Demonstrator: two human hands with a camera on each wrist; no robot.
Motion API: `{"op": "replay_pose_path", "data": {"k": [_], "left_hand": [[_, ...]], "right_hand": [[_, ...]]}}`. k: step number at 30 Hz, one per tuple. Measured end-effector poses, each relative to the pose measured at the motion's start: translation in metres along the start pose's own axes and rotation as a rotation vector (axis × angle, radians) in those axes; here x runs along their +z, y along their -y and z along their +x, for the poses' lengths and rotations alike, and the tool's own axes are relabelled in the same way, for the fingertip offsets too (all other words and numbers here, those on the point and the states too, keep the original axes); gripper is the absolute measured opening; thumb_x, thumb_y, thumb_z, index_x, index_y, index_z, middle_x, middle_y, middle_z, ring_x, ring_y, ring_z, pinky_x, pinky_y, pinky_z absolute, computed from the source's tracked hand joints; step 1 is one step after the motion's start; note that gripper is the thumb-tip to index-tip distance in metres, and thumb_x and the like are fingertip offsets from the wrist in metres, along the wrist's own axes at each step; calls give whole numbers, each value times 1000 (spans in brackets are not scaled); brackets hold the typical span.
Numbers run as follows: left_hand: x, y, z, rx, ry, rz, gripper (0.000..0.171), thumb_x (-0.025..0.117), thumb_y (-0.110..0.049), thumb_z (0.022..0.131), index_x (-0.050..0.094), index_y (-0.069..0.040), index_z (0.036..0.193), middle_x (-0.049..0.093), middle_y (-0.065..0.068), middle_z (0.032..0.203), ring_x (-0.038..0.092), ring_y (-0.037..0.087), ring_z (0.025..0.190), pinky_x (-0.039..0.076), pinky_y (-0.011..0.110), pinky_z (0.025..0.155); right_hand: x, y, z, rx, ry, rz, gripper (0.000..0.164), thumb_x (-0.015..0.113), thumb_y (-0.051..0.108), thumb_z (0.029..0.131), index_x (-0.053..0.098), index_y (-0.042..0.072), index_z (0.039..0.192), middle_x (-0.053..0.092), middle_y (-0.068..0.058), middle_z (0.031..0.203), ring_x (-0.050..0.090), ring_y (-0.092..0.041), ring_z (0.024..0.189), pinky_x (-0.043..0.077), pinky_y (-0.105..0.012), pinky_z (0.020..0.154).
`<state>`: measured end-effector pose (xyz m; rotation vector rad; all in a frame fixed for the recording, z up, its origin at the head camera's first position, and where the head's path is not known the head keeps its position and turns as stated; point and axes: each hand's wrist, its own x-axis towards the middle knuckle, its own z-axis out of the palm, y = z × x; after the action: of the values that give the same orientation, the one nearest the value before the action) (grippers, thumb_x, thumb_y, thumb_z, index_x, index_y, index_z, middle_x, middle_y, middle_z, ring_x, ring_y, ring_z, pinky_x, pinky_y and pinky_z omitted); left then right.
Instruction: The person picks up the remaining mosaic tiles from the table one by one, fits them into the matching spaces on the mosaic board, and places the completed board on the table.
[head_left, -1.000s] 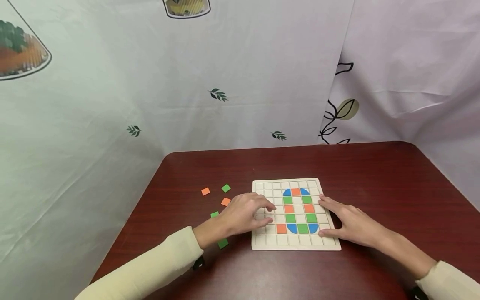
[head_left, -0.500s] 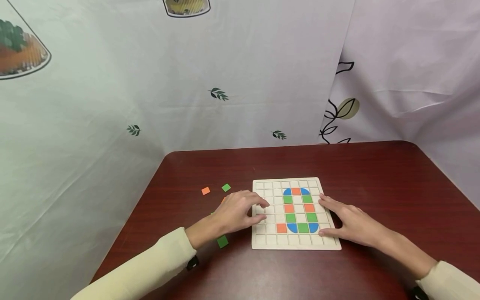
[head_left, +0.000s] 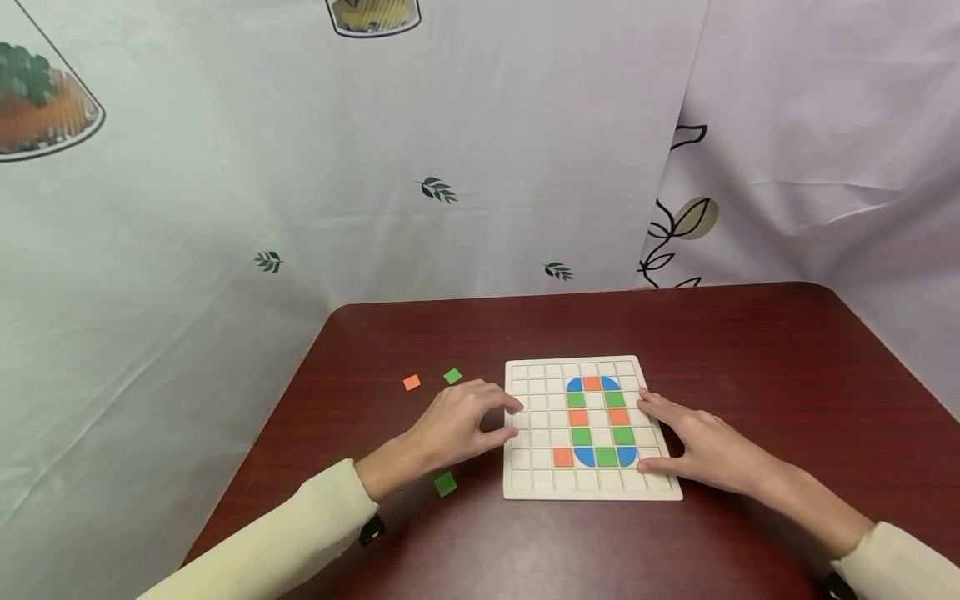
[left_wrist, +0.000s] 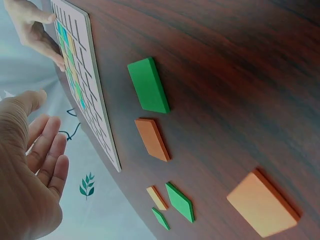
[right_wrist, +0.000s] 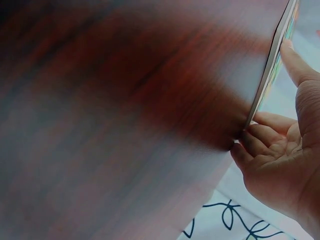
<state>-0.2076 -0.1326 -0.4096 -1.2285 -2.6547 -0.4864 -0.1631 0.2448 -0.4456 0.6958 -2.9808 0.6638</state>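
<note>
A white gridded board (head_left: 531,481) lies on the table, bearing a rounded ring of blue corner pieces, green squares and orange squares. One more orange square (head_left: 562,457) sits on it, just left of the ring's lower left corner. My left hand (head_left: 461,427) hovers at the board's left edge, thumb and fingers apart with nothing between them; its palm (left_wrist: 25,185) shows bare in the left wrist view. My right hand (head_left: 703,447) rests along the right edge, thumb and fingertips spread on the rim. In the right wrist view, the thumb (right_wrist: 297,65) lies on the board's face, other fingertips beside the edge.
Loose tiles lie left of the board: an orange tile (head_left: 412,382), a green tile (head_left: 452,376) and a nearer green tile (head_left: 446,483). The left wrist view shows others, including an orange tile (left_wrist: 152,140). A printed cloth (head_left: 487,242) hangs behind the dark table (head_left: 750,350).
My left hand has drawn back leftward from over the board to its left edge, covering some loose tiles in the head view. The right hand and the board have stayed put.
</note>
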Motion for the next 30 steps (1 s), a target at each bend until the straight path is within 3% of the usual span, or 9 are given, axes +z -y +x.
{"op": "replay_pose_path", "data": {"k": [7,30], "left_hand": [[-5,4,-6,-39,3,5,29,85,-30,92,80,-18,118,75,-9,111,69,10,103,58,30,81],[-15,19,-29,-73,-22,-27,30,86,-29,91,79,-15,117,75,-8,111,72,13,104,58,34,85]], "right_hand": [[0,-1,0,-2,1,-1,101,85,64,82,54,-1,153,49,-28,157,56,-45,137,53,-59,99],[0,-1,0,-5,2,-2,100,86,62,82,54,-2,152,50,-27,156,58,-45,136,54,-55,99]]}}
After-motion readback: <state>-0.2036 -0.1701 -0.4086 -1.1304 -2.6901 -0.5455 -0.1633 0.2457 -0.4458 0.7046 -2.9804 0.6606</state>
